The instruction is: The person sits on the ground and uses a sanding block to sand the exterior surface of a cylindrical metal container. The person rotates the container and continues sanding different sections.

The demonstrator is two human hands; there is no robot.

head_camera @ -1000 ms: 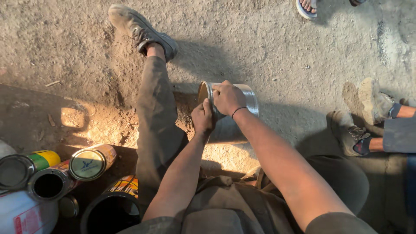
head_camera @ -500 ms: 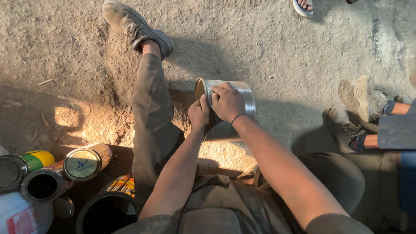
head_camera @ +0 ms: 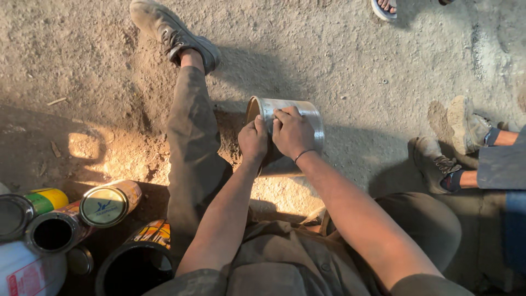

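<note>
From the head camera, the person sits on dusty ground (head_camera: 339, 60) with one leg stretched toward eleven o'clock, the shoe (head_camera: 174, 34) at its far end. Just above frame centre a bare metal can (head_camera: 307, 118) lies on its side on the ground, its open mouth turned toward nine o'clock. The left hand (head_camera: 253, 141) is curled around the can's rim at the mouth end, fingers folded onto the edge, so it grasps the can there. The right hand (head_camera: 293, 133) lies over the top of the can's wall, fingers spread and pressed down onto the metal, holding it from above; a thin dark band circles that wrist. The two hands touch each other side by side. At seven to eight o'clock, in shadow, a cluster of other tins stands together: a tin with a round lid (head_camera: 109, 203), an open dark tin (head_camera: 53, 233), a green and yellow tin (head_camera: 34, 203), a large open tin with patterned sides (head_camera: 143, 257) and a white container (head_camera: 27, 271) at the corner. At three o'clock another person's shoes (head_camera: 449, 148) rest on the ground, and at twelve to one o'clock a sandalled foot (head_camera: 386, 7) shows at the frame edge.
</note>
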